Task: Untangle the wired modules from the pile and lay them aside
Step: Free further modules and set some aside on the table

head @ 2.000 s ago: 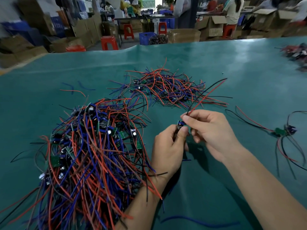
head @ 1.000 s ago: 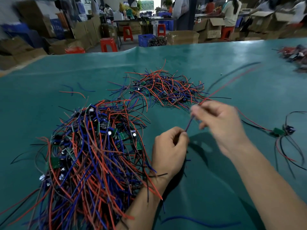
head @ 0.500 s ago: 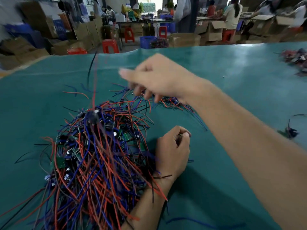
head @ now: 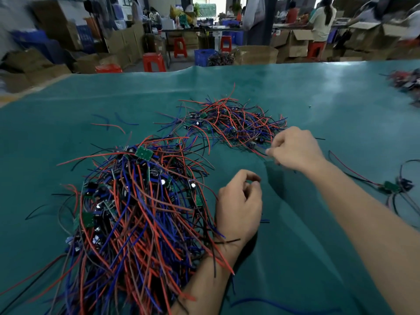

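Note:
A big pile [head: 136,219] of red, blue and black wired modules lies at the near left of the teal table [head: 318,98], with a green board [head: 143,153] on top. A smaller pile [head: 234,123] lies farther back, in the middle. My right hand [head: 295,151] is at the near right edge of that smaller pile, its fingertips pinched on a thin wire there. My left hand [head: 238,205] rests beside the big pile, loosely curled, thumb and forefinger slightly apart, with nothing visible in it. Wires drape over my left wrist.
One separate module [head: 391,187] with black and red leads lies at the right. Another heap [head: 406,83] sits at the far right edge. Loose wire scraps [head: 109,125] lie at the back left. Boxes, red stools and people stand beyond the table.
My right hand drew a module's wires from my left hand, swung over the big pile, then moved right to the smaller pile's edge. My left hand's grip has loosened.

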Demonstrator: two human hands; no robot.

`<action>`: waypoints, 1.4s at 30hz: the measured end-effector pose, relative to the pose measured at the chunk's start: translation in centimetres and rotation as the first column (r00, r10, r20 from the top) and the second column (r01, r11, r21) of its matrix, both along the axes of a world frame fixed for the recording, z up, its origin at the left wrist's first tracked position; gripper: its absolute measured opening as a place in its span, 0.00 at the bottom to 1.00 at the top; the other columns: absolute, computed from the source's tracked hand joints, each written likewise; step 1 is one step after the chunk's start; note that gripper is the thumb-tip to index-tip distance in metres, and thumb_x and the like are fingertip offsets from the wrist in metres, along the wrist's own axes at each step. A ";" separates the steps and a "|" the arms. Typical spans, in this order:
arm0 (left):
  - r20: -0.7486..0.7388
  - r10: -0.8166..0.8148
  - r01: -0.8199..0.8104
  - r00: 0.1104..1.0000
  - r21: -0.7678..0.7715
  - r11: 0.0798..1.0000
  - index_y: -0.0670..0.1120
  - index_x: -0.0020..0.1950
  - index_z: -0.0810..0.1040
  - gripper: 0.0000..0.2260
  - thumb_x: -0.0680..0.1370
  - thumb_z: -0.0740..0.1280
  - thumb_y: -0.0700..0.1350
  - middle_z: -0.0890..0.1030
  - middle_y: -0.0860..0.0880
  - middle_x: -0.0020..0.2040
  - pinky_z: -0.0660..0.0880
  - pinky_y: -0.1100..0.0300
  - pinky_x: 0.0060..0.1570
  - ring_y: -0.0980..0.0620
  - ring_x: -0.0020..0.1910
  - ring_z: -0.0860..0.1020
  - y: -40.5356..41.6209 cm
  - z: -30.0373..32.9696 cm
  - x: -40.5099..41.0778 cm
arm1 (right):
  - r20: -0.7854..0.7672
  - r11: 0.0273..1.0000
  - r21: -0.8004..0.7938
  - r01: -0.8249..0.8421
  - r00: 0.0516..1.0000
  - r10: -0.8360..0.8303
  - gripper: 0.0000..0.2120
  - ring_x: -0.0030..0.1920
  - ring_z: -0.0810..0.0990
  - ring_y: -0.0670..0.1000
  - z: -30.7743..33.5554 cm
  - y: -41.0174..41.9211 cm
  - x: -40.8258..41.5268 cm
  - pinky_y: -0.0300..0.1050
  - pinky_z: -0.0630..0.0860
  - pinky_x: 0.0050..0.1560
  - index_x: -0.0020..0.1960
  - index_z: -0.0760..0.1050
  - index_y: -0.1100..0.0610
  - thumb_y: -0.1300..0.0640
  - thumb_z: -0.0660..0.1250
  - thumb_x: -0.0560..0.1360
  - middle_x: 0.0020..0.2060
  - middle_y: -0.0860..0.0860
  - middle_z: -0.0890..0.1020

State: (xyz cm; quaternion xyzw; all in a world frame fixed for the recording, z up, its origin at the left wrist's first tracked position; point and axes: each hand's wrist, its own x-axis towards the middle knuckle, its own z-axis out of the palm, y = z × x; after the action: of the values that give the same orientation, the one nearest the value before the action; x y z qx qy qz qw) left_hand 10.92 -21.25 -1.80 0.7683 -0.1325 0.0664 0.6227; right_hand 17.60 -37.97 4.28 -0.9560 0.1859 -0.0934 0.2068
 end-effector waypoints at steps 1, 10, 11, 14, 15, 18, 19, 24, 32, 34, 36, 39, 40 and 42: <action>-0.007 -0.001 0.001 1.000 -0.010 1.000 0.47 0.46 0.78 0.08 0.74 0.61 0.48 0.80 0.47 0.29 0.78 0.47 0.38 0.44 0.32 0.79 0.0 0.0 0.0 | 0.006 0.999 0.043 0.004 1.000 -0.005 0.09 0.45 0.83 0.58 0.4 -0.2 -0.8 0.51 0.82 0.49 0.35 0.81 0.52 0.50 0.75 0.71 0.37 0.53 0.86; -0.015 0.012 -0.013 1.000 -0.047 0.999 0.43 0.44 0.79 0.18 0.81 0.58 0.54 0.84 0.52 0.34 0.78 0.49 0.43 0.52 0.35 0.80 0.3 0.3 -0.1 | 0.139 0.516 0.790 -0.331 0.916 0.376 0.07 0.23 0.68 0.49 0.4 2.0 -9.9 0.37 0.59 0.23 0.34 0.80 0.56 0.58 0.76 0.68 0.27 0.58 0.79; -0.006 0.017 -0.017 1.000 -0.020 1.000 0.43 0.43 0.79 0.19 0.80 0.57 0.55 0.83 0.52 0.34 0.77 0.50 0.42 0.52 0.35 0.80 0.4 0.3 -0.1 | 0.113 0.479 0.806 -0.347 0.885 0.452 0.06 0.23 0.68 0.48 0.1 2.1 -10.1 0.37 0.59 0.23 0.35 0.80 0.56 0.57 0.75 0.67 0.27 0.59 0.80; 0.031 0.037 -0.039 0.999 0.076 0.996 0.42 0.44 0.80 0.15 0.80 0.63 0.53 0.82 0.51 0.34 0.75 0.50 0.41 0.52 0.36 0.79 0.5 0.0 0.1 | 0.076 0.514 0.766 -0.386 0.848 0.524 0.07 0.24 0.69 0.47 -1.0 2.2 -10.2 0.37 0.59 0.23 0.35 0.81 0.56 0.54 0.76 0.68 0.28 0.56 0.81; 0.021 0.025 -0.026 0.999 0.056 0.998 0.43 0.45 0.81 0.11 0.81 0.65 0.49 0.83 0.51 0.36 0.76 0.51 0.41 0.53 0.36 0.80 0.4 0.0 0.1 | 0.110 0.562 0.724 -0.400 0.871 0.479 0.10 0.24 0.68 0.45 -1.4 2.2 -9.9 0.37 0.60 0.24 0.34 0.81 0.56 0.53 0.76 0.70 0.26 0.53 0.80; 0.005 -0.047 0.047 0.999 0.025 0.999 0.45 0.49 0.81 0.03 0.80 0.67 0.40 0.85 0.50 0.38 0.79 0.56 0.44 0.53 0.39 0.83 0.4 -0.2 0.1 | 0.271 0.778 0.536 -0.328 0.940 0.209 0.13 0.25 0.69 0.43 -2.7 1.8 -8.9 0.40 0.67 0.31 0.36 0.83 0.52 0.43 0.74 0.72 0.26 0.47 0.80; 0.010 -0.069 0.069 0.998 0.022 0.997 0.45 0.50 0.81 0.04 0.80 0.67 0.39 0.85 0.50 0.37 0.79 0.57 0.44 0.54 0.38 0.83 0.4 -0.2 0.0 | 0.290 0.807 0.518 -0.285 0.945 0.148 0.12 0.26 0.70 0.43 -3.0 1.7 -8.7 0.41 0.67 0.33 0.38 0.84 0.50 0.43 0.74 0.73 0.27 0.46 0.81; 0.008 -0.153 0.153 0.988 -0.020 0.988 0.46 0.48 0.81 0.05 0.78 0.66 0.39 0.82 0.52 0.33 0.78 0.58 0.41 0.54 0.34 0.80 0.4 -0.2 0.0 | 0.316 0.467 0.823 -0.324 0.944 0.097 0.05 0.27 0.70 0.45 -3.2 2.7 -8.4 0.36 0.63 0.24 0.43 0.87 0.56 0.60 0.73 0.76 0.29 0.48 0.80; 0.006 -0.167 0.166 0.986 0.009 0.986 0.42 0.39 0.79 0.12 0.75 0.66 0.50 0.74 0.50 0.28 0.69 0.51 0.32 0.53 0.30 0.69 0.3 0.1 -0.2 | 0.339 0.255 0.900 -0.353 0.936 0.099 0.04 0.32 0.73 0.45 -2.8 2.2 -8.6 0.37 0.64 0.29 0.41 0.84 0.57 0.58 0.76 0.67 0.37 0.51 0.81; 0.011 -0.167 0.167 0.986 0.013 0.986 0.43 0.37 0.79 0.13 0.75 0.65 0.51 0.74 0.52 0.27 0.69 0.52 0.32 0.53 0.29 0.69 0.3 0.2 -0.1 | 0.358 0.263 0.892 -0.368 0.930 0.085 0.01 0.32 0.74 0.45 -3.0 2.3 -8.5 0.36 0.66 0.28 0.43 0.83 0.57 0.61 0.73 0.73 0.37 0.50 0.81; 0.018 -0.162 0.162 0.987 0.023 0.987 0.44 0.36 0.79 0.12 0.76 0.65 0.50 0.75 0.52 0.27 0.68 0.56 0.32 0.54 0.28 0.70 0.4 0.1 0.0 | 0.365 0.324 0.878 -0.353 0.931 0.024 0.06 0.32 0.73 0.45 -3.5 2.6 -8.2 0.37 0.66 0.27 0.43 0.81 0.57 0.64 0.70 0.78 0.35 0.50 0.80; 0.039 -0.166 0.163 0.985 0.069 0.984 0.42 0.38 0.79 0.13 0.76 0.65 0.50 0.79 0.46 0.29 0.75 0.52 0.33 0.49 0.29 0.74 0.4 -0.2 -0.1 | 0.426 0.569 0.775 -0.276 0.893 -0.146 0.09 0.30 0.73 0.46 -3.9 2.7 -7.5 0.40 0.68 0.29 0.41 0.79 0.55 0.61 0.68 0.81 0.30 0.45 0.78; 0.047 -0.167 0.162 0.985 0.095 0.982 0.42 0.38 0.80 0.13 0.76 0.66 0.50 0.80 0.44 0.31 0.77 0.48 0.35 0.45 0.31 0.77 0.3 -0.2 -0.1 | 0.474 0.687 0.687 -0.236 0.863 -0.177 0.09 0.31 0.74 0.48 -4.0 2.3 -7.3 0.44 0.71 0.32 0.41 0.79 0.54 0.59 0.68 0.81 0.30 0.43 0.78; 0.051 -0.169 0.163 0.984 0.110 0.981 0.42 0.39 0.80 0.14 0.75 0.66 0.51 0.81 0.43 0.33 0.77 0.46 0.37 0.42 0.35 0.80 0.2 -0.3 -0.2 | 0.572 0.836 0.521 -0.170 0.797 -0.194 0.09 0.34 0.77 0.54 -4.0 1.0 -7.1 0.53 0.77 0.40 0.41 0.78 0.54 0.55 0.69 0.79 0.33 0.46 0.80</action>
State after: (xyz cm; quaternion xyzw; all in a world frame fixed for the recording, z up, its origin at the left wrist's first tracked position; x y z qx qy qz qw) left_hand 10.76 -21.00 -2.12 0.7839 -0.2181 0.0302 0.5806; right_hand 10.53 -36.97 0.31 -0.7740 0.1351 -0.3369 0.5189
